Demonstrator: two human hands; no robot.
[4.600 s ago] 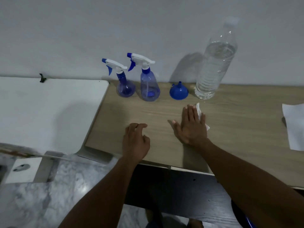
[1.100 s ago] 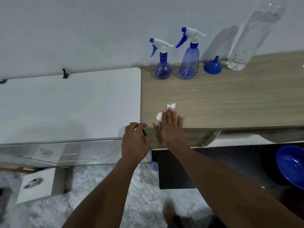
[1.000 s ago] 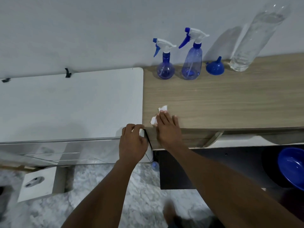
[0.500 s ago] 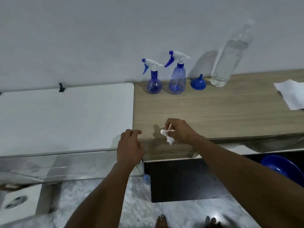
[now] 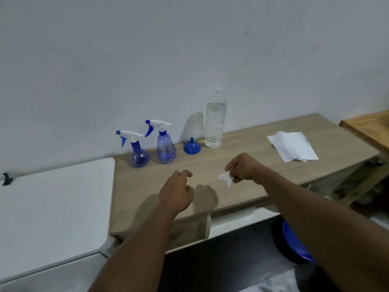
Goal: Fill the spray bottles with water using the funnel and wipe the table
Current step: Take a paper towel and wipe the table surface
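Note:
Two blue spray bottles stand at the back of the wooden table: a round one on the left and a taller one beside it. A blue funnel sits upside down to their right, then a clear water bottle holding water. My right hand hovers above the table and pinches a crumpled white tissue. My left hand floats over the table's front part with fingers loosely curled, holding nothing.
Flat white paper towels lie on the table's right part. A white table adjoins on the left. A blue basin sits on the floor under the table. An orange wooden surface is at the far right.
My right hand stopped wiping flat at the table's left front edge, bunched the tissue up and lifted it rightward. My left hand left the table edge and rose over the table.

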